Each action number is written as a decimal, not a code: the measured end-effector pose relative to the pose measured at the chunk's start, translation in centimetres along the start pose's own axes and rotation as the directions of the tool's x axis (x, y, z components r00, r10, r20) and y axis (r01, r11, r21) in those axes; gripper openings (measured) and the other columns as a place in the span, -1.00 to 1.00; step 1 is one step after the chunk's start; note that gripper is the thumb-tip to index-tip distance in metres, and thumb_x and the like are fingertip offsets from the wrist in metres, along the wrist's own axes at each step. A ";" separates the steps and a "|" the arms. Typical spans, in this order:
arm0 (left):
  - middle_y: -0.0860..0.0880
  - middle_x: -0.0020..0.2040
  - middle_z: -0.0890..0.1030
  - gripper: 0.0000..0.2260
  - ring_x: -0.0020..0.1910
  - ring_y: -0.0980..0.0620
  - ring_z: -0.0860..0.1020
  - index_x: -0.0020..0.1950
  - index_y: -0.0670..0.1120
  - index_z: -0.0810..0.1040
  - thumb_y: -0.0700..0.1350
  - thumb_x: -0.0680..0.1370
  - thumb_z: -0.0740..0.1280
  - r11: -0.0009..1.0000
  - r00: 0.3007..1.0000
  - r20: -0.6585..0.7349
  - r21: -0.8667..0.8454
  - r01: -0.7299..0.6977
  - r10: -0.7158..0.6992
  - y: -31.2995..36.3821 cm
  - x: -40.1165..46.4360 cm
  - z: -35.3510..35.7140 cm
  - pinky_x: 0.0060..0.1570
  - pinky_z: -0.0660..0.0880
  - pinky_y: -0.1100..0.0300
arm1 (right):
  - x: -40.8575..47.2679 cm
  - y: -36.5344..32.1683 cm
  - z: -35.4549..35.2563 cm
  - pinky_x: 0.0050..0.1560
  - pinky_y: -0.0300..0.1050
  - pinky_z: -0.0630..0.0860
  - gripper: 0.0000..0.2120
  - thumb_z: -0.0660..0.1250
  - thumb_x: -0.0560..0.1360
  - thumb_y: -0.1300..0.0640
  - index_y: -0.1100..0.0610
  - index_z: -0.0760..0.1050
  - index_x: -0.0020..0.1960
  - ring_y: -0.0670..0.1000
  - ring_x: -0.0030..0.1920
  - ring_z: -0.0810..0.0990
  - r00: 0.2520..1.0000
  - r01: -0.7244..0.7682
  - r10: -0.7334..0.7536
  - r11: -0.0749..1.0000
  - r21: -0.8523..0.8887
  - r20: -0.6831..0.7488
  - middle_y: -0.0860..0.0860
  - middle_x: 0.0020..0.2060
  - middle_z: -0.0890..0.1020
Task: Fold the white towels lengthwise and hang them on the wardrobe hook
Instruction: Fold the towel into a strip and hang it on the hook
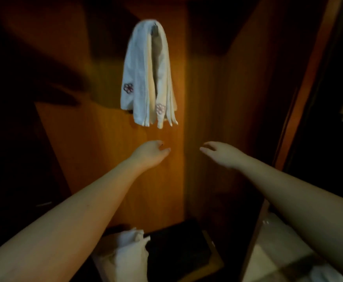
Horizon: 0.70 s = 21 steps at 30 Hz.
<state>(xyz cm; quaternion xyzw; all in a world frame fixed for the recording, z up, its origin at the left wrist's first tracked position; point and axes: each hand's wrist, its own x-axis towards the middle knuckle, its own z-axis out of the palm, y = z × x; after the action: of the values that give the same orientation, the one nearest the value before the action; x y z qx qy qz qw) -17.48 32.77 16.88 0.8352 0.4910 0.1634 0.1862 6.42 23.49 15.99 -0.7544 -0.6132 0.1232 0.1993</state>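
Note:
Folded white towels (146, 78) with small pink flower embroidery hang from a hook (155, 27) on the wooden wardrobe's back panel. The hook is mostly covered by the cloth. My left hand (150, 153) is stretched out below the towels' lower ends, fingers relaxed, holding nothing. My right hand (219, 152) reaches in beside it from the right, fingers loosely extended and empty. Neither hand touches the towels. Another white cloth (131, 251) lies crumpled at the wardrobe's bottom.
The wardrobe's wooden back panel (113, 149) is lit in the middle and dark at the sides. A dark flat object (178, 247) lies on the wardrobe floor next to the crumpled cloth. A wardrobe door edge (301, 98) stands at the right.

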 end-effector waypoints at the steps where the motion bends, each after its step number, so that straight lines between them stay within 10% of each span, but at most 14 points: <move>1: -0.09 0.48 0.46 -0.50 0.43 -0.07 0.43 0.52 -0.06 0.38 0.15 0.65 0.23 0.999 0.999 0.026 0.025 -0.038 0.038 0.2 -0.8 1.1 0.28 0.39 0.10 | -1.7 0.7 1.0 0.38 0.02 0.38 -0.40 0.10 0.65 -0.27 0.03 0.28 0.57 0.08 0.47 0.39 1.000 -0.019 0.019 1.000 -0.024 0.006 0.04 0.53 0.37; 21: -0.08 0.39 0.48 -0.57 0.29 -0.08 0.51 0.47 -0.06 0.44 0.09 0.65 0.25 0.942 0.656 0.706 -0.050 -0.331 0.268 3.0 -19.2 32.0 0.19 0.51 0.02 | -34.5 16.7 24.0 0.44 -0.05 0.29 -0.48 0.22 0.65 -0.14 0.05 0.32 0.54 0.08 0.49 0.36 0.746 -0.635 0.621 0.772 -0.023 0.242 0.02 0.53 0.37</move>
<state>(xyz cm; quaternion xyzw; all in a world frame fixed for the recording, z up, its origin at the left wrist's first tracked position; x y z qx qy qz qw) -9.47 9.69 -11.51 0.9098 0.2447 -0.1593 0.2949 3.19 -9.36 -14.89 -0.8900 -0.3387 0.2901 0.0947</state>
